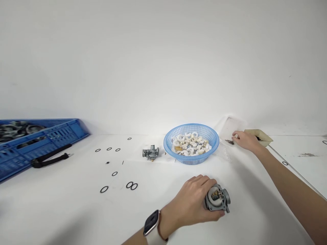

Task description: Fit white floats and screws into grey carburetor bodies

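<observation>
My left hand (198,200) wraps round a grey metal carburetor (217,198) low over the white table. Its open bowl side faces up, showing brass jets inside. Farther off to the right, my right hand (244,140) has its fingers bent together at a few small dark metal parts (230,142); whether one is between the fingertips is hidden. A blue plastic basket (191,160) of white rings and small brass-coloured parts stands left of that hand. Another carburetor (150,153) lies on the table left of the basket.
Several black rubber rings (104,189) are scattered on the left side of the table. A blue crate (61,134) of metal parts stands at far left, with a black strap (51,160) beside it. Behind my right hand sits a cream-coloured scoop-like container (264,137). Clear plastic (225,153) lies by the basket.
</observation>
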`<action>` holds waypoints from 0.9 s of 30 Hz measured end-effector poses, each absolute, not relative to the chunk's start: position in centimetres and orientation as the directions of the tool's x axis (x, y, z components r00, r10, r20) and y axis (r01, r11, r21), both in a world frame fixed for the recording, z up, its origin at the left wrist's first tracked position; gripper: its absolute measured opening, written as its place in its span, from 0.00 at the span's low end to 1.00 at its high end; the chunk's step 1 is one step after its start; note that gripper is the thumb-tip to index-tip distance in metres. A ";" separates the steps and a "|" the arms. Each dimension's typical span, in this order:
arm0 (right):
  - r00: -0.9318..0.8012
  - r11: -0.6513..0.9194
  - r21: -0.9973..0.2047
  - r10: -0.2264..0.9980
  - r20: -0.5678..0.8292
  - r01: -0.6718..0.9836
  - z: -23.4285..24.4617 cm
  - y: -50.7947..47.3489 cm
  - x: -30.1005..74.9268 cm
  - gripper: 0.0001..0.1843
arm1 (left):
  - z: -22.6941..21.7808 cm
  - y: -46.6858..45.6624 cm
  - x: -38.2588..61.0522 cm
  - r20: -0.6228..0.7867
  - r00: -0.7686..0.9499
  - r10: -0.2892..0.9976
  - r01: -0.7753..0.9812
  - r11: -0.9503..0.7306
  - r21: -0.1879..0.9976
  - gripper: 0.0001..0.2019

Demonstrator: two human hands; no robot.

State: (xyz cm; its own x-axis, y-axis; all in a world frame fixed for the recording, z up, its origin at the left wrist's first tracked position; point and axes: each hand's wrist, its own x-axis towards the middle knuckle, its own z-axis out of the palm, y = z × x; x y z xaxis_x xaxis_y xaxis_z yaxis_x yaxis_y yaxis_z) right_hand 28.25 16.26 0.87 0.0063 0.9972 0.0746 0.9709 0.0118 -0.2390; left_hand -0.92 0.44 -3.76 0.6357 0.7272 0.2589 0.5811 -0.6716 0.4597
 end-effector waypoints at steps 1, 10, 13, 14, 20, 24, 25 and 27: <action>-0.004 0.022 -0.255 0.998 0.069 0.967 1.0 15.7 28.2 0.17 | -3.7 0.4 -0.9 0.255 0.638 0.727 0.574 -0.669 0.473 0.30; -0.456 0.352 -0.479 0.882 -0.118 0.804 6.8 7.6 25.0 0.16 | -2.7 0.2 -0.7 0.244 0.621 0.745 0.568 -0.643 0.513 0.24; -0.645 0.464 -0.524 0.727 -0.235 0.715 7.8 4.4 21.9 0.14 | -2.8 0.4 -0.7 0.250 0.607 0.755 0.561 -0.629 0.538 0.21; -0.661 0.492 -0.490 0.703 -0.264 0.719 7.7 3.6 20.9 0.14 | -2.8 0.4 -0.7 0.242 0.604 0.759 0.559 -0.620 0.550 0.21; -0.655 0.573 -0.319 0.686 -0.318 0.755 5.6 1.8 18.1 0.13 | -2.6 0.7 -0.8 0.198 0.611 0.767 0.528 -0.580 0.620 0.22; -0.688 0.603 -0.339 0.671 -0.275 0.723 5.3 2.1 18.3 0.13 | -2.7 0.8 -0.8 0.202 0.615 0.763 0.516 -0.582 0.628 0.20; -0.695 0.607 -0.343 0.667 -0.271 0.717 5.3 2.1 18.4 0.13 | -2.8 0.8 -0.8 0.203 0.618 0.760 0.514 -0.585 0.627 0.20; -0.696 0.602 -0.356 0.664 -0.273 0.715 5.6 2.0 18.6 0.13 | -2.8 0.8 -0.8 0.203 0.623 0.756 0.521 -0.594 0.614 0.20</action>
